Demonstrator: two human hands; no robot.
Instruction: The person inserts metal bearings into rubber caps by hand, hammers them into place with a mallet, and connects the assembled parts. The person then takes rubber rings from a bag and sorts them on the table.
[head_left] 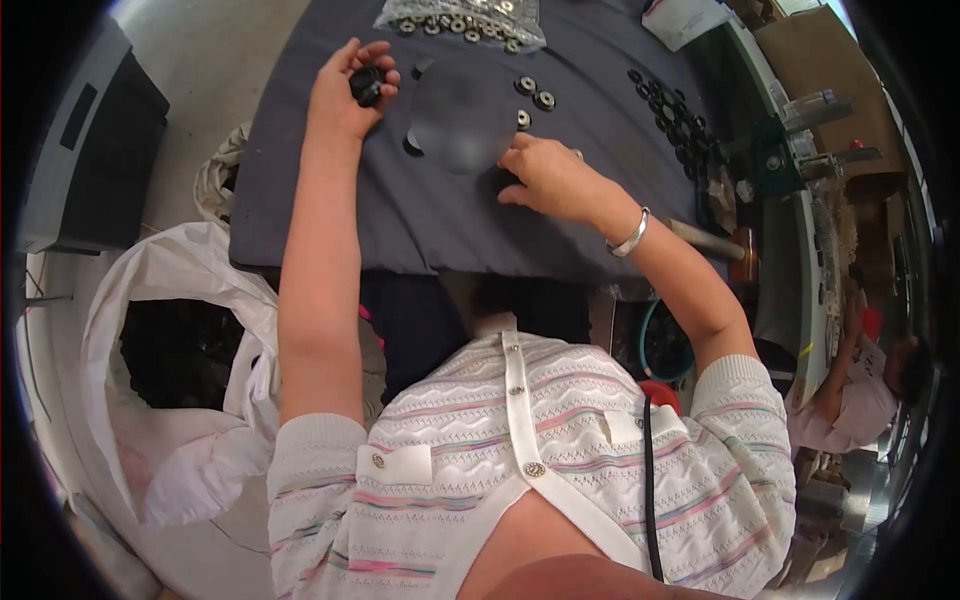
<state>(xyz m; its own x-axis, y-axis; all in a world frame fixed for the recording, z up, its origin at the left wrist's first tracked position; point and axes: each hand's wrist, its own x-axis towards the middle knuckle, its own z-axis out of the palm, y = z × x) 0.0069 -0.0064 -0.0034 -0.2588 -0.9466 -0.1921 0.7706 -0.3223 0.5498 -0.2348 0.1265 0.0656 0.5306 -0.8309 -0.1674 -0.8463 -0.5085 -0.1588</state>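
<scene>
My left hand point(350, 95) is turned palm up over the far left of the cloth-covered table, its fingers curled round a small black round part point(367, 86). My right hand point(558, 180) hovers low over the table's middle, thumb and forefinger apart, with nothing visible between them. Just beyond its fingertips lies a black disc with a silver metal centre point(523, 119). Two similar discs point(535, 93) sit farther back. A blurred grey patch between my hands hides part of the tabletop and some of the right fingertips. Dark round pieces point(412, 143) peek out at its left edge.
A clear plastic bag point(465, 22) of metal-centred discs lies at the far edge. Several black round pieces point(672, 115) line the right side, near a hammer point(715, 243) and a green metal fixture point(775, 160). A white sack point(190, 265) stands at left. Another person point(850, 400) is at far right.
</scene>
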